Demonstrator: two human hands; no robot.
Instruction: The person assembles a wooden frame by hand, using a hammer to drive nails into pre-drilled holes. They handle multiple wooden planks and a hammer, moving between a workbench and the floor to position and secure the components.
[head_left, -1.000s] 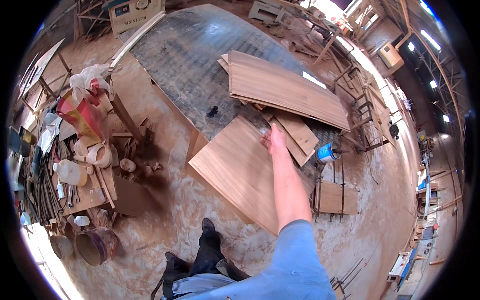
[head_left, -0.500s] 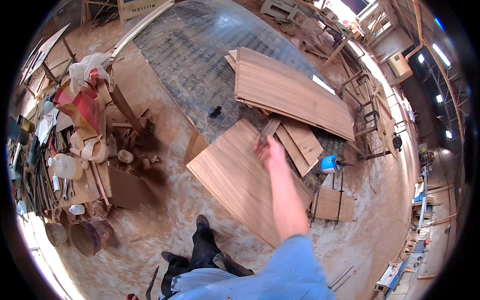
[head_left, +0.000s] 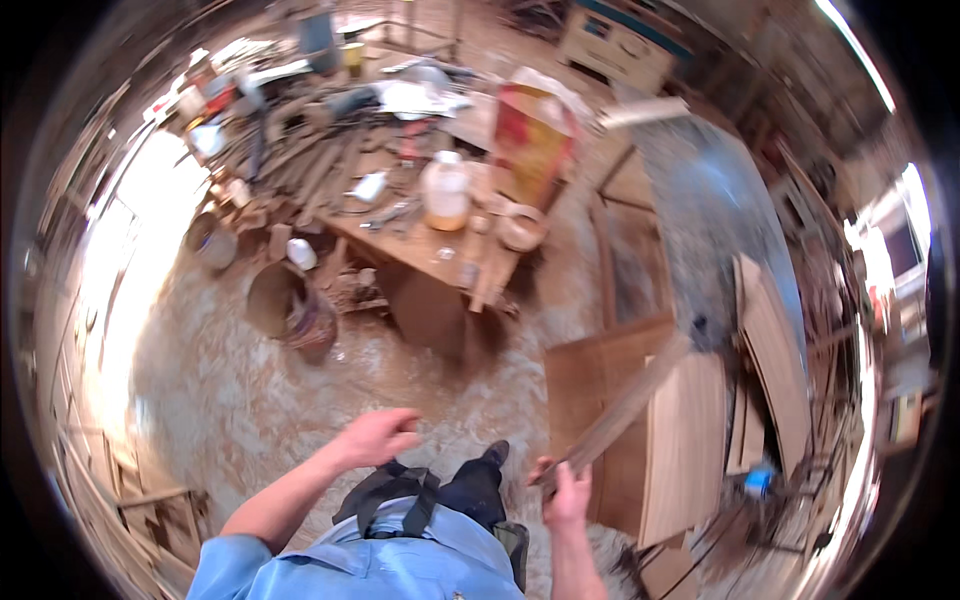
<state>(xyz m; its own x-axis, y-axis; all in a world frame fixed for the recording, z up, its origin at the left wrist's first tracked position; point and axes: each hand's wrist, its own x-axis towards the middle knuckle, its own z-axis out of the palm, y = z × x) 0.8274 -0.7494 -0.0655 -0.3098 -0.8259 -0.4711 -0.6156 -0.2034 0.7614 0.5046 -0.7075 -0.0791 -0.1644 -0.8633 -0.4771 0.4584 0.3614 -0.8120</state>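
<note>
My right hand [head_left: 566,492] grips one end of a long, narrow wooden strip [head_left: 625,405]. The strip slants up and away to the right, passing in front of a brown panel [head_left: 600,380] and the edge of a lighter wooden board [head_left: 685,440]. In front of my body my left hand [head_left: 375,438] hangs over the floor, slightly blurred. Its fingers curve loosely, nothing shows in them, and it touches nothing.
Ahead stands a cluttered workbench [head_left: 385,230] with a plastic jug [head_left: 446,190] and a red-and-yellow bag [head_left: 530,140]. Buckets [head_left: 275,300] sit on the floor beside it. At right are a dark sheet-topped table [head_left: 700,190], another board [head_left: 770,360] and a blue can [head_left: 760,482].
The view has swung left toward the workbench. My right hand has lifted the wooden strip from among the boards and drawn it back near my body. My left hand has come into view.
</note>
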